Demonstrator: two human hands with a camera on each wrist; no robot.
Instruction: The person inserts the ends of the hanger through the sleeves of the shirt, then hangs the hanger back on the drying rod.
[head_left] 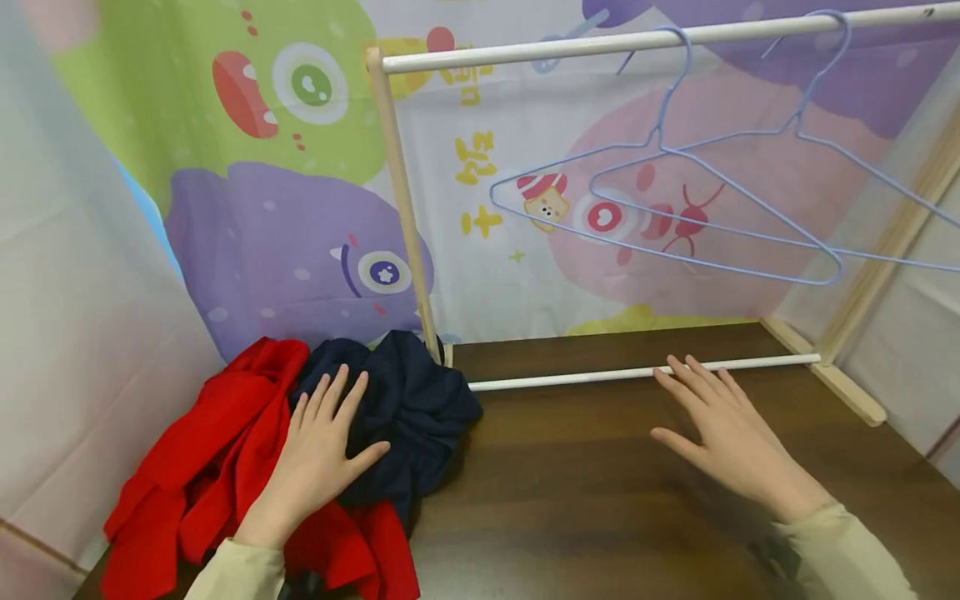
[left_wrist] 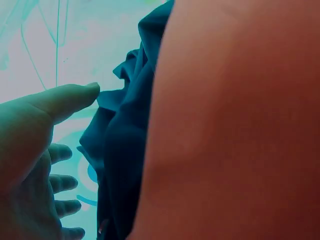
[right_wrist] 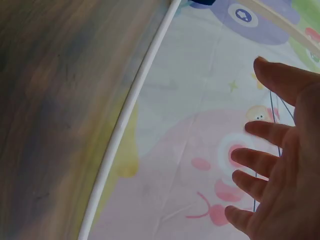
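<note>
In the head view my left hand (head_left: 318,454) is held over a heap of clothes, fingers straight and spread, gripping nothing. The heap has a crumpled dark navy garment (head_left: 408,417) on the right and a red garment (head_left: 202,442) on the left, reaching under my forearm. The left wrist view shows the navy cloth (left_wrist: 125,130) beyond my thumb, next to a large red area close to the lens. My right hand (head_left: 723,429) hovers over the brown table with straight, parted fingers and holds nothing. Two light-blue hangers (head_left: 660,150) hang from the rack's top bar.
The rack has a white top rail (head_left: 525,56), a wooden left post (head_left: 405,200), a white lower bar (head_left: 570,379) and a right foot (head_left: 847,392). Behind it hangs a cartoon-printed curtain (head_left: 495,292). Pale fabric walls (head_left: 82,333) close off the sides of the table (head_left: 555,508).
</note>
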